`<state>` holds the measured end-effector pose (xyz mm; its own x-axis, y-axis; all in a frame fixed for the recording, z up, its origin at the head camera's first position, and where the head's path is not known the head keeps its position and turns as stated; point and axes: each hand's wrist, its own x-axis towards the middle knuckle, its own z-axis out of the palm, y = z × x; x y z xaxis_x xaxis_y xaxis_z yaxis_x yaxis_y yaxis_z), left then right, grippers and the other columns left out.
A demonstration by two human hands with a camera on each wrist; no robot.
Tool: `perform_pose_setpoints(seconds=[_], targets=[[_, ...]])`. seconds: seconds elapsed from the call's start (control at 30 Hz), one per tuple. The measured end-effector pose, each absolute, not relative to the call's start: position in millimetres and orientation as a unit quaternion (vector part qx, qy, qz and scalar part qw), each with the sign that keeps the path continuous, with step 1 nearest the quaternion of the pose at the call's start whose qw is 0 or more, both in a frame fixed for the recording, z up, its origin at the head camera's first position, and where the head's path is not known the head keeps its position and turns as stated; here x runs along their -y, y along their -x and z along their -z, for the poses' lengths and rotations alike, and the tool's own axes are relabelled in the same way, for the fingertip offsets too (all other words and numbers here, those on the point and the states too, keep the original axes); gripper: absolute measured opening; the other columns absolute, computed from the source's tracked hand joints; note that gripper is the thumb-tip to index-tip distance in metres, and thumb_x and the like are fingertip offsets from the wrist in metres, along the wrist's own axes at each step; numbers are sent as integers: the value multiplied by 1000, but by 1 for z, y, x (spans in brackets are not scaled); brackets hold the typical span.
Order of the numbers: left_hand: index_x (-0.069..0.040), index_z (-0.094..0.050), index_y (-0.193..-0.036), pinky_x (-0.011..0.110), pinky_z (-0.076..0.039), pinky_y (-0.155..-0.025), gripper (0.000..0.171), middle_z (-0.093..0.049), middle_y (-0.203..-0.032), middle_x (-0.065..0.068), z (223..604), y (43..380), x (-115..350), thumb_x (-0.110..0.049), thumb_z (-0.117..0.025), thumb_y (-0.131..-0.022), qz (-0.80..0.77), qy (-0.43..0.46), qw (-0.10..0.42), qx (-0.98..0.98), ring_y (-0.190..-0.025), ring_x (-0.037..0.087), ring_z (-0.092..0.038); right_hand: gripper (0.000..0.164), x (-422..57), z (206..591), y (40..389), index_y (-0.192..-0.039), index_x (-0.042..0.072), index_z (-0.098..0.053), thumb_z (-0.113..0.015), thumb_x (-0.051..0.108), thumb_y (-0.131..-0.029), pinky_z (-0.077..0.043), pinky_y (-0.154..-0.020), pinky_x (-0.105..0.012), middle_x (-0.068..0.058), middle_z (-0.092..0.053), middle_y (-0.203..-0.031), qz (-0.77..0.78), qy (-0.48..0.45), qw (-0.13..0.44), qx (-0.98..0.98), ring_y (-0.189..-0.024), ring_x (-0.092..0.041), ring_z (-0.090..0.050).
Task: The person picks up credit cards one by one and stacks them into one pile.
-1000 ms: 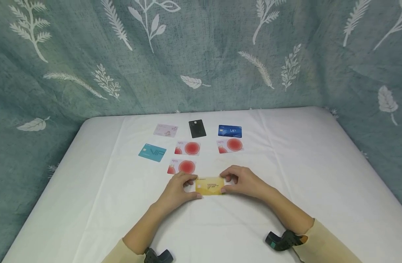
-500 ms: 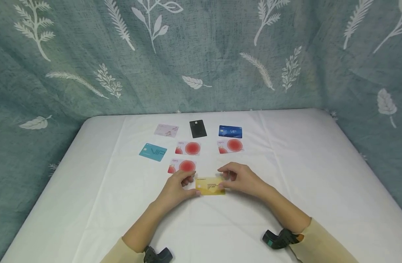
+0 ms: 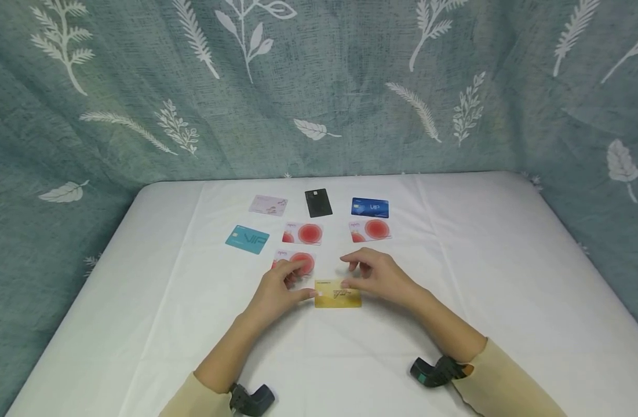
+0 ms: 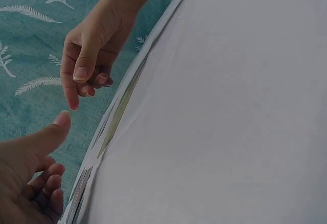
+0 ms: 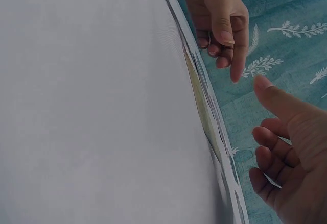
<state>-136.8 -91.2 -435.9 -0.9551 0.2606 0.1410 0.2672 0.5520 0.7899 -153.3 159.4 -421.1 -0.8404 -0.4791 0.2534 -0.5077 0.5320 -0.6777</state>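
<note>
Yellow card, one: flat on the white-covered desk, frontmost.
Other cards, seven, laid flat behind: lilac card, black card, blue card, teal card, three red-circled cards.
Progress: laying-out apparently near complete; perhaps only the hands left to clear.
Left hand: at yellow card's left edge; grip loosely parted, nothing held; contact unclear.
Right hand: over its far edge; grip likewise parted, holding nothing.

White-covered table with yellow card, teal card, blue card, black card, lilac card, three red-circled cards
</note>
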Motion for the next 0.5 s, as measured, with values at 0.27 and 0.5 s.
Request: perform_pose_setpoints(seconds=[0.27,0.5], targets=[[-12,-62,-125,33,-49,-78,60,-58,-97,4,431,142,100,-21,-84,-70,460,121,12,880,-87,19,-52,46,-152,416,157,-113,4,-66,-82,20,-73,-44,-65,-23,-6,-65,-89,-408,-281,19,868,-72,-14,-51],[-9,-59,-128,37,-49,-79,63,-59,-104,8,426,146,104,-18,-84,-71,475,111,25,873,-87,20,-52,47,-146,414,159,-113,3,-66,-82,19,-72,-44,-65,-23,-9,-65,-90,-413,-275,17,868,-72,-15,-51]])
